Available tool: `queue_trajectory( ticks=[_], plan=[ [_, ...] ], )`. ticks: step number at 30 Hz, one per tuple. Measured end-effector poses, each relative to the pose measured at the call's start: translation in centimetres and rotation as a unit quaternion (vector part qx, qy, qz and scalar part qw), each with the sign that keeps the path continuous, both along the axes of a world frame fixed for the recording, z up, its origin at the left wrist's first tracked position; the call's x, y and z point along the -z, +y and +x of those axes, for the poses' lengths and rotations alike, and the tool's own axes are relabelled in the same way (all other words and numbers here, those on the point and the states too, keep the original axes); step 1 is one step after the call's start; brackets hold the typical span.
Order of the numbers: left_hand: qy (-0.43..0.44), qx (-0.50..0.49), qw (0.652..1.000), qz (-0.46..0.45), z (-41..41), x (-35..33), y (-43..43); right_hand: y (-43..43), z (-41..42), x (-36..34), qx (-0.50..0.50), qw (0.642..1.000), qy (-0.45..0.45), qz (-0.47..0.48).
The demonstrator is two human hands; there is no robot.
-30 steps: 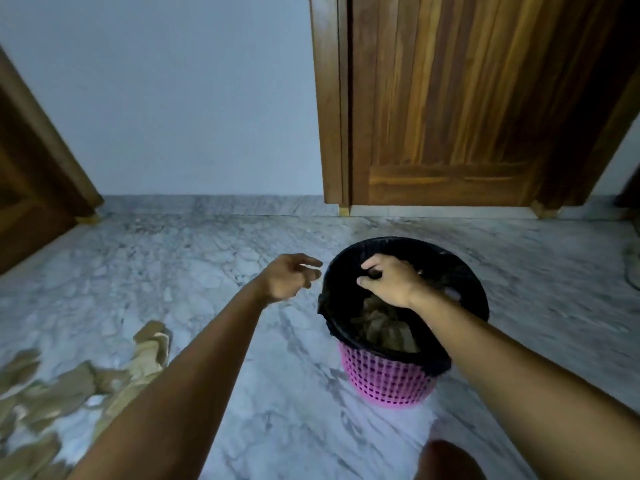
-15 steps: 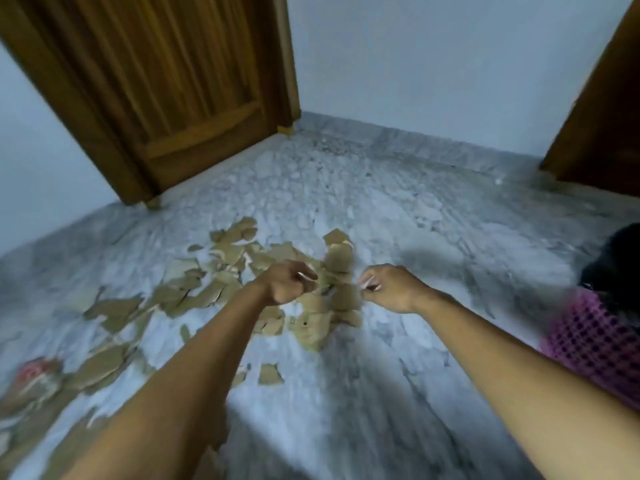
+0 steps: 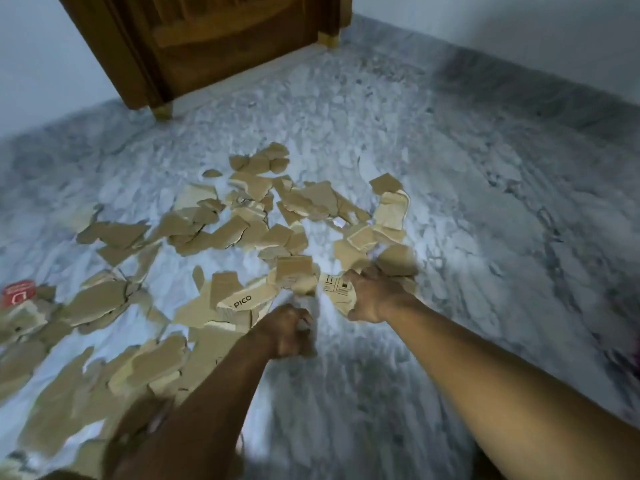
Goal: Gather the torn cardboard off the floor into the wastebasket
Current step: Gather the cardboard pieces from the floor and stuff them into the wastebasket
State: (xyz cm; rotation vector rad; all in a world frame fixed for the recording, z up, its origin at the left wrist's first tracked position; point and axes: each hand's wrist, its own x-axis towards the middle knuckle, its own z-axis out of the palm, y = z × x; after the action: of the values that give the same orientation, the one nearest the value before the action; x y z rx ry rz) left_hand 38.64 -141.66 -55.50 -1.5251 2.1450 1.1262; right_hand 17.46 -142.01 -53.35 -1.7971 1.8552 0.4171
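Note:
Several torn brown cardboard pieces [image 3: 242, 230] lie scattered over the grey marble floor [image 3: 467, 220], from the middle of the view out to the left edge. One piece is printed "PICO" [image 3: 242, 301]. My right hand [image 3: 372, 297] is down at the right end of the heap, its fingers curled round a brown piece [image 3: 396, 261] and its palm over a piece printed with symbols [image 3: 332, 289]. Beside the PICO piece my left hand [image 3: 289, 332] is a closed fist with nothing visibly in it. The wastebasket is out of view, apart from a possible pink sliver at the right edge.
A wooden door [image 3: 225, 46] in its frame stands at the back left, with white walls on either side. A red printed scrap [image 3: 17, 292] lies at the left edge among the cardboard. Bare marble floor stretches to the right of the heap.
One second ago both hands were at the wastebasket rim. The view has since swung left to the heap, and both hands have come down low, the right one onto the pieces.

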Motion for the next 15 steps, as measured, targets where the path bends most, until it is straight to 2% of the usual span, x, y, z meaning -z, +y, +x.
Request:
queue_trajectory(
  ticks=[4,6,9,15],
  plan=[
    [-0.017,0.046,0.995,-0.086,-0.1,4.1,1.2,-1.6,-1.0,3.7,0.002,1.0,0.009,-0.03],
    [-0.006,0.034,0.993,-0.117,-0.2,4.7,1.1,-1.8,-1.3,4.9,-0.009,0.997,0.035,-0.065],
    [0.003,0.025,0.992,-0.12,-0.1,5.3,0.4,-1.5,-1.2,5.8,-0.012,0.992,0.064,-0.109],
    [0.009,0.003,0.991,-0.131,-0.4,4.8,-0.5,-2.8,-1.6,6.4,0.002,0.997,0.006,-0.08]
  ],
)
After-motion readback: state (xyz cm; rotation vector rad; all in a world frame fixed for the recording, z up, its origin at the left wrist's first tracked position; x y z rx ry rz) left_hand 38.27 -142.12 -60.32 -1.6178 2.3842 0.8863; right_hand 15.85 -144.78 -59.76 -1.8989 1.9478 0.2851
